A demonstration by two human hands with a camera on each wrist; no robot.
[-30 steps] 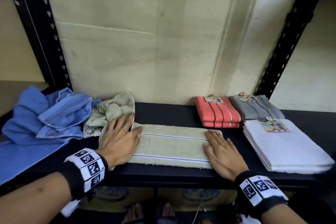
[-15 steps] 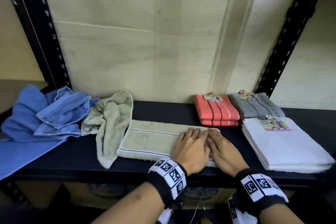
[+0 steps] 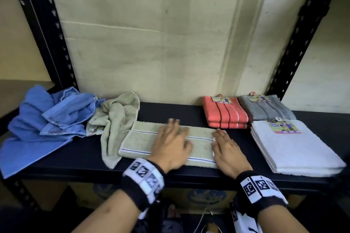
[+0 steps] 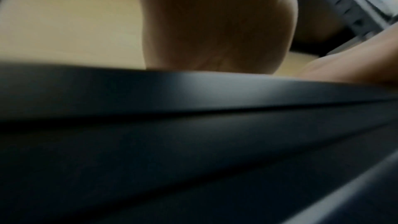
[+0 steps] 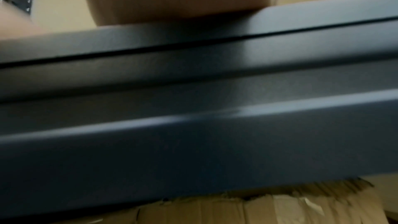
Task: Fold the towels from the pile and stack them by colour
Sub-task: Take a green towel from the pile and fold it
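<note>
Two bare hands lay on one olive-green towel (image 3: 166, 142) folded into a long strip with thin blue stripes, set at the front middle of the black shelf (image 3: 170, 111). The left hand (image 3: 171, 144) rested flat on the strip's middle, fingers straight and together, smeared by motion. The right hand (image 3: 228, 149) pressed flat on the strip's right end, fingers straight, its heel at the shelf's front edge.

Left of the strip lay one crumpled olive-green towel (image 3: 115, 119), touching the strip's left end and drooping toward the shelf's front edge. Further left sat a heap of blue towels (image 3: 51, 119); at least two layers showed, but the exact count could not be told, and one corner hung past the shelf's front edge.

Right of the strip stood three folded stacks: a coral striped stack (image 3: 225, 115) of two towels at the back, a grey stack (image 3: 269, 109) beside it whose count was hidden, and a white stack (image 3: 295, 147) in front of the grey stack, its layers too thin to count. Three paper labels topped these stacks, their print too small to read fully.

Both wrist views were blurred, showing only the heel of each hand and the shelf's dark front edge; cardboard (image 5: 280, 209) showed below the shelf.
</note>
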